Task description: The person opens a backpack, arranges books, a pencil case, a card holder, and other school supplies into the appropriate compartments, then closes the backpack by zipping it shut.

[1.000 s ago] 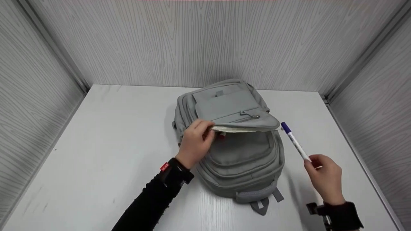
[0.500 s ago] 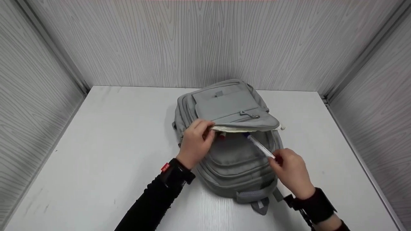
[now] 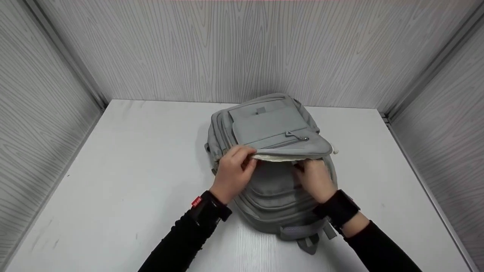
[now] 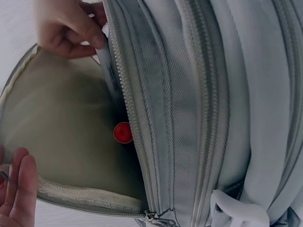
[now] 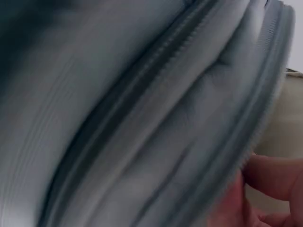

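A grey backpack (image 3: 270,124) lies on the table, its front pocket unzipped. My left hand (image 3: 232,175) pinches the edge of the pocket flap (image 3: 295,151) and keeps it raised. At the pocket mouth, my right hand (image 3: 317,179) has its fingertips under the flap. The left wrist view shows that hand pinching the end of a white marker (image 4: 111,75), which points down into the pocket; its purple-blue cap is hidden. Deeper in the pocket, beside the marker, shows a round red end (image 4: 123,132), with the rest of that object out of sight.
The white tabletop (image 3: 132,170) is bounded by wood-grain panels at the back (image 3: 242,49) and on both sides. A carry handle (image 3: 300,230) and strap ends stick out at the backpack's near end. A zipper pull (image 4: 158,218) hangs at the pocket's corner.
My right hand has moved left and away from me, bringing the marker from beside the backpack into the pocket opening. The left hand keeps its hold on the flap, shifting only slightly.
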A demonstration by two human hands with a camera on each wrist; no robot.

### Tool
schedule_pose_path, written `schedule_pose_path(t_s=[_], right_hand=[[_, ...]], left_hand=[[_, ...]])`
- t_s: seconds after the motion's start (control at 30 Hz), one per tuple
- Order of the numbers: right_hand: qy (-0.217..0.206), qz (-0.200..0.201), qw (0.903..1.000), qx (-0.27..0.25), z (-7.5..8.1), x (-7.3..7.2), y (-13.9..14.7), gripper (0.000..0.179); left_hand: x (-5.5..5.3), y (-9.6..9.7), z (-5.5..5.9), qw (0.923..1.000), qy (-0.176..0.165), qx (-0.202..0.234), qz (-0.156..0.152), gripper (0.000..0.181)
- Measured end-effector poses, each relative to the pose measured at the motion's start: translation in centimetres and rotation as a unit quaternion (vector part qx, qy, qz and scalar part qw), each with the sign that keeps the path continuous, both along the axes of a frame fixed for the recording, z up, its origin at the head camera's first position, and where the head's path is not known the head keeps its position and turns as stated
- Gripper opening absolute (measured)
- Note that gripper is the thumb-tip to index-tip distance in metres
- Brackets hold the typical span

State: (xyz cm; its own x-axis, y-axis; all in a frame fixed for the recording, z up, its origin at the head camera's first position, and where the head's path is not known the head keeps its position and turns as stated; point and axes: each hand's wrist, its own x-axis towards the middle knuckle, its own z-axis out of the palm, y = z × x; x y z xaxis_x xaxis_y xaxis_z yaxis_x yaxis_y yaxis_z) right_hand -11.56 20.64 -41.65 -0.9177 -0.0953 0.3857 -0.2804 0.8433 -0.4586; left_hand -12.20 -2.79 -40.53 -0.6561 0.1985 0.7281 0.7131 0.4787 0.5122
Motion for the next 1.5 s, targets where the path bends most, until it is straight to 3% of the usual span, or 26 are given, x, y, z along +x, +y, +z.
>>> schedule_pose_path(t_s=[0.13,0.23,0.3,0.4,0.5,0.57,0.6,0.7,0.83,0.93,1.07,1.2,1.37,1.5], right_hand=[[0.0,0.031,0.999,-0.032,0.0,-0.2,0.4,0.017],[0.026,0.046,0.9985,-0.016,0.1,0.3,1.3,0.014],[0.075,0.053,0.9958,-0.008,0.0,0.7,2.2,0.014],[0.171,0.036,0.9843,-0.022,-0.4,0.7,4.2,0.018],[0.224,-0.027,0.9724,-0.058,-0.8,-0.4,6.7,0.019],[0.202,-0.088,0.9725,-0.074,-1.2,-1.7,8.6,0.02],[0.172,-0.116,0.9753,-0.076,-1.4,-2.5,9.6,0.022],[0.04,-0.153,0.9859,-0.055,-2.3,-4.8,12.6,0.031],[-0.131,-0.098,0.9865,-0.001,-4.2,-7.0,15.8,0.044],[-0.193,-0.047,0.9795,0.033,-5.7,-7.8,17.0,0.046],[-0.21,-0.013,0.9756,0.062,-6.7,-8.2,17.2,0.042],[-0.191,-0.021,0.9768,0.095,-6.7,-8.5,16.7,0.038],[-0.152,-0.081,0.9786,0.113,-6.5,-8.4,16.1,0.027],[-0.154,-0.137,0.9718,0.114,-6.2,-8.2,15.9,0.019]], left_hand=[[0.0,0.0,-0.1,1.0,-0.003,0.002,-0.001,0.014],[0.1,-0.1,-0.1,1.0,-0.002,0.001,0.001,0.014],[0.2,-0.2,-0.1,1.0,0.002,-0.001,0.004,0.015],[0.2,-0.3,-0.1,0.9999,0.008,-0.002,0.007,0.015],[0.1,-0.3,-0.2,0.9999,0.009,-0.003,0.007,0.014],[0.1,-0.2,-0.2,0.9999,0.01,-0.003,0.005,0.014],[0.1,-0.2,-0.2,0.9999,0.009,-0.004,0.004,0.013],[0.1,-0.2,-0.2,1.0,0.005,-0.004,0.001,0.013],[0.4,-0.1,-0.4,1.0,0.0,-0.006,0.0,0.013],[0.6,-0.1,-0.6,1.0,0.0,-0.007,0.0,0.014],[0.6,-0.1,-0.6,1.0,0.004,-0.006,0.003,0.014],[0.4,-0.1,-0.5,1.0,0.001,-0.003,0.006,0.014],[0.2,-0.1,-0.4,1.0,-0.002,-0.001,0.006,0.013],[0.2,-0.1,-0.5,1.0,-0.006,0.001,0.002,0.013]])
